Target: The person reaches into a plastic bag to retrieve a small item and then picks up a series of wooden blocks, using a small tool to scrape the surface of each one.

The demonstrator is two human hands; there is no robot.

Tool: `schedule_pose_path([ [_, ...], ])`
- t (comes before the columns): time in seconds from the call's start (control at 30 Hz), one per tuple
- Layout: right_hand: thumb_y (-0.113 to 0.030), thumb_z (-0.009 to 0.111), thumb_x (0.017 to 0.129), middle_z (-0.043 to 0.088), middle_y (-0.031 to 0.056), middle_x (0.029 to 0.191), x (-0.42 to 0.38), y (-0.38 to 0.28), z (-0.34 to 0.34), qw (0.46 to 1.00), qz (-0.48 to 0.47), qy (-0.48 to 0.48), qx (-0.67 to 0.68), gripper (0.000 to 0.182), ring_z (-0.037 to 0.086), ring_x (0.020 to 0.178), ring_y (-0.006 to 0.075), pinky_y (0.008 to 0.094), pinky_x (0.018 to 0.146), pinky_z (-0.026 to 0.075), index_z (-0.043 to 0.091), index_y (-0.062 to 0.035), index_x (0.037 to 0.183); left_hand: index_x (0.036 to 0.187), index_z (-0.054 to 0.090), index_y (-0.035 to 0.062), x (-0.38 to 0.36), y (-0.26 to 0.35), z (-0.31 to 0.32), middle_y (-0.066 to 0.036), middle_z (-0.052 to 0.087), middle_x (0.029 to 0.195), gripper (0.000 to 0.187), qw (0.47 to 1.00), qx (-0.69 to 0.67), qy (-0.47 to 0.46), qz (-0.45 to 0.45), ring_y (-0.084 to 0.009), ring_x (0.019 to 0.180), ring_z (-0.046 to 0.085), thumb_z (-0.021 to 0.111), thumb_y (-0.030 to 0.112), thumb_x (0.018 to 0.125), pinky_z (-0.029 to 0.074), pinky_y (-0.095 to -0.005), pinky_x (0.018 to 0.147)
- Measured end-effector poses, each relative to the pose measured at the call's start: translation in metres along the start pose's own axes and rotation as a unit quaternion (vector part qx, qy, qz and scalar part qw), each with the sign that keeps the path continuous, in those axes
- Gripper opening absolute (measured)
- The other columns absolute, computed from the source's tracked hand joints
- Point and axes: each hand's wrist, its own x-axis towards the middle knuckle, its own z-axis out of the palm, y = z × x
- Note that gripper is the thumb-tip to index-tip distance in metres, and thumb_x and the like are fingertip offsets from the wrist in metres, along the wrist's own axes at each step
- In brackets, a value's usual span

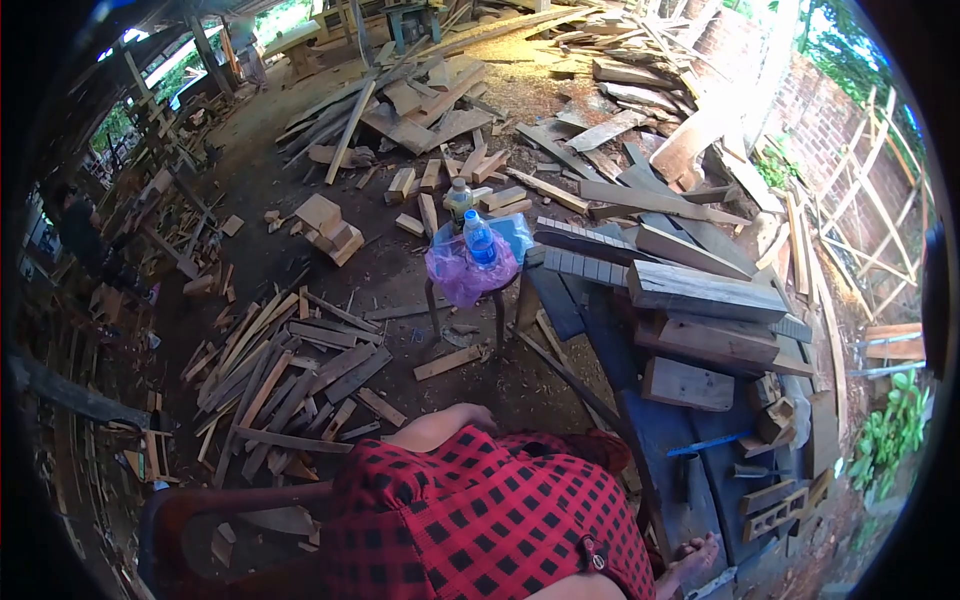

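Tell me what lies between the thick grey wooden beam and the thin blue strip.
Between the beam and the strip, the head view shows a brown wooden block, a shorter grey-brown wooden block, then bare dark bench.

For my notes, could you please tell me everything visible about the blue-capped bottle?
The blue-capped bottle looks like clear plastic, with a blue label around its body and its cap on. It stands roughly upright, its base against a pinkish plastic bag on the stool, beside another bottle. Nobody is holding it.
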Motion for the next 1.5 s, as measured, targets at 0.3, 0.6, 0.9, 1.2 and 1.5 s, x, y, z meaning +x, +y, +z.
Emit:
schedule_pose_path([
  [0.3, -0.034, 0.058, 0.089, 0.052, 0.0047, 0.068, -0.007, -0.019, 0.010, 1.000, 0.007, -0.006, 0.002, 0.031, 0.045, 0.052, 0.0152, 0.0292, 0.045, 0.037, 0.056, -0.0033, 0.082, 0.129, 0.053, 0.0057, 0.013, 0.018, 0.023, -0.010, 0.059, 0.125, 0.044, 0.980, -0.130, -0.141, 0.046, -0.0204, 0.109, 0.058, 0.050, 0.030, 0.092, 0.045, -0.0361, 0.093],
  [0.6, -0.035, 0.059, 0.088, 0.053, 0.0059, 0.069, -0.009, -0.030, 0.017, 1.000, 0.016, 0.002, 0.018, 0.034, 0.047, 0.055, 0.0171, 0.0308, 0.047, 0.039, 0.056, -0.0028, 0.081, 0.129, 0.052, 0.0075, 0.016, 0.051, 0.033, -0.006, 0.057, 0.128, 0.043, 0.940, -0.196, -0.266, 0.082, -0.0181, 0.110, 0.056, 0.043, 0.035, 0.097, 0.042, -0.0354, 0.097],
  [0.9, -0.031, 0.057, 0.091, 0.049, 0.0019, 0.064, 0.019, 0.004, 0.008, 0.995, 0.029, 0.012, 0.097, 0.024, 0.041, 0.048, 0.0116, 0.0258, 0.042, 0.034, 0.056, -0.0069, 0.086, 0.122, 0.058, 0.0044, 0.035, 0.061, 0.030, -0.007, 0.058, 0.127, 0.045, 0.973, -0.026, -0.197, 0.113, -0.0175, 0.110, 0.056, 0.045, 0.039, 0.096, 0.039, -0.0338, 0.100],
  [1.2, -0.024, 0.056, 0.093, 0.045, -0.0025, 0.058, 0.038, 0.022, 0.003, 0.992, 0.024, -0.012, 0.122, 0.015, 0.035, 0.041, 0.0051, 0.0217, 0.036, 0.031, 0.056, -0.0089, 0.092, 0.121, 0.058, -0.0006, -0.042, 0.135, 0.013, -0.014, 0.059, 0.122, 0.054, 0.990, 0.001, -0.131, 0.056, -0.0221, 0.109, 0.055, 0.061, 0.041, 0.087, 0.039, -0.0344, 0.099],
  [1.5, -0.021, 0.059, 0.090, 0.036, -0.0080, 0.057, 0.036, 0.032, -0.001, 0.957, 0.035, 0.000, 0.289, 0.015, 0.029, 0.044, 0.0009, 0.0184, 0.035, 0.022, 0.060, -0.0087, 0.100, 0.138, 0.040, 0.0001, -0.033, 0.147, 0.029, -0.019, 0.043, 0.140, 0.079, 0.940, 0.158, -0.209, 0.219, -0.0263, 0.130, 0.041, 0.064, 0.050, 0.081, 0.030, -0.0353, 0.109],
])
